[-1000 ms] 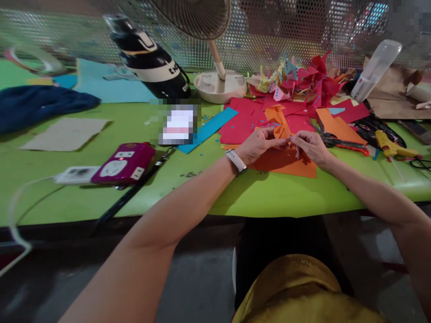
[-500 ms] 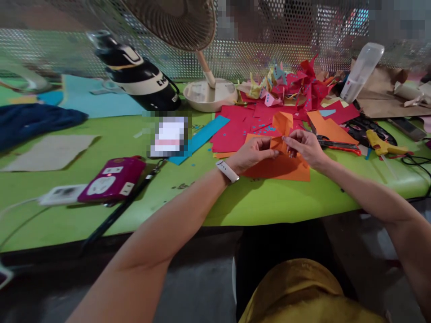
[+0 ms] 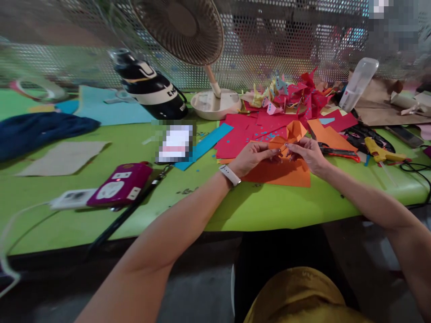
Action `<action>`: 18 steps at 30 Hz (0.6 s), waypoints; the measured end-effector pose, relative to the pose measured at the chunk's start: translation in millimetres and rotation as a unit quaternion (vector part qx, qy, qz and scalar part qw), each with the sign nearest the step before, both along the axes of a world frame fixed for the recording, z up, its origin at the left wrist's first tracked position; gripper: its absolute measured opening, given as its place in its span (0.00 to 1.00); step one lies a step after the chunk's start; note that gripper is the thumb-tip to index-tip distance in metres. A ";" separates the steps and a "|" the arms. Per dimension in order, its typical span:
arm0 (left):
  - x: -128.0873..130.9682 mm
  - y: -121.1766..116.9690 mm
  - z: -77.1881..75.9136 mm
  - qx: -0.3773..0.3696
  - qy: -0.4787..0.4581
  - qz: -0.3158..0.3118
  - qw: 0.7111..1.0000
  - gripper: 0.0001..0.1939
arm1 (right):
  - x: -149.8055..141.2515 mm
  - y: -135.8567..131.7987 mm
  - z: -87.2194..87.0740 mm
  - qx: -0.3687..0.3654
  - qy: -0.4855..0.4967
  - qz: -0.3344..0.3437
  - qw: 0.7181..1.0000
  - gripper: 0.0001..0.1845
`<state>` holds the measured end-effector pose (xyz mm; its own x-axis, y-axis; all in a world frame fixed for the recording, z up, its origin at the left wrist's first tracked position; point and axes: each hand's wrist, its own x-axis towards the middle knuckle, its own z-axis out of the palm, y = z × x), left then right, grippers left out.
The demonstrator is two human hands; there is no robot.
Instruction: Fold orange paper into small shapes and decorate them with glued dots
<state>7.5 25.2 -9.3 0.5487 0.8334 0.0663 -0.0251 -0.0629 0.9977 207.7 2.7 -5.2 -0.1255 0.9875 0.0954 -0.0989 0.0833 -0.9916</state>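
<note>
Between my hands is a folded piece of orange paper [image 3: 296,130], its upper part standing up above my fingers. My left hand [image 3: 254,158] pinches its left side, thumb against fingers. On the other side my right hand [image 3: 308,154] grips it with thumb and fingertips. Parts of the folds are hidden behind my fingers. Beneath the hands a flat orange sheet [image 3: 283,175] lies on the green table [image 3: 208,215]. Behind it, red sheets [image 3: 235,130] are scattered with small blue bits. Scissors [image 3: 332,150] and a red-ended cutter lie just right of my right hand.
A pile of folded paper figures [image 3: 303,94] sits at the back, beside a white fan [image 3: 217,105]. A black bottle [image 3: 156,92], a phone [image 3: 177,141] and a purple power adapter [image 3: 119,186] are left. On the right lies a yellow glue gun [image 3: 380,150] with a cord.
The top of the folded orange paper has tilted to the right and opened wider. My hands have drawn slightly apart while still holding it. The whole view has shifted a little.
</note>
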 end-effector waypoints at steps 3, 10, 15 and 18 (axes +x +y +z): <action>0.8 0.9 -0.9 -0.006 -0.006 0.012 1.000 0.23 | 0.3 0.4 -0.1 -0.007 0.010 0.001 1.000 0.20; -0.2 1.4 -1.9 0.013 -0.005 0.030 0.999 0.13 | 8.8 7.4 3.6 -0.075 0.082 -0.059 0.992 0.13; -3.1 1.9 2.0 0.036 -0.007 -0.001 0.999 0.07 | 16.1 12.2 10.0 -0.094 0.099 -0.106 0.985 0.16; -3.6 2.5 2.5 0.040 -0.030 0.000 0.999 0.07 | 17.2 11.3 9.4 -0.057 0.070 -0.089 0.992 0.18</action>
<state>3.9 27.7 -6.8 0.5419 0.8240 0.1653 -0.0855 -0.1416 0.9862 224.8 14.1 4.2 0.0581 0.9982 -0.0148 -0.2302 -0.0010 -0.9731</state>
